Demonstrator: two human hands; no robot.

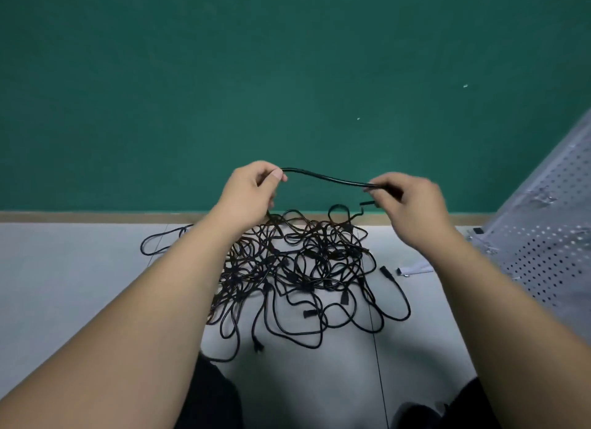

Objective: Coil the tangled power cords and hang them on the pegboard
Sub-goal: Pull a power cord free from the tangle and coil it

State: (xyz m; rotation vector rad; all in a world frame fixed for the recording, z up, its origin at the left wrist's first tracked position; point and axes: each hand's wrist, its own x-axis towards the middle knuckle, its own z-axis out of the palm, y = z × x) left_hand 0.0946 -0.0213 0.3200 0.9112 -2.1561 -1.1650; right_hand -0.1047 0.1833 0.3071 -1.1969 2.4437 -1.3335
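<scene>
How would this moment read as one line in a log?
left hand pinches cord | right hand pinches same cord | pile tangled on floor | pegboard at right

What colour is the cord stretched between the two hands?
The thin round cord is black; the head view shows it best.

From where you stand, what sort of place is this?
Probably an indoor work corner, seen from the floor: a green wall meets pale flooring along a tan baseboard, a white pegboard leans at right, and tangled black power cords lie heaped.
</scene>
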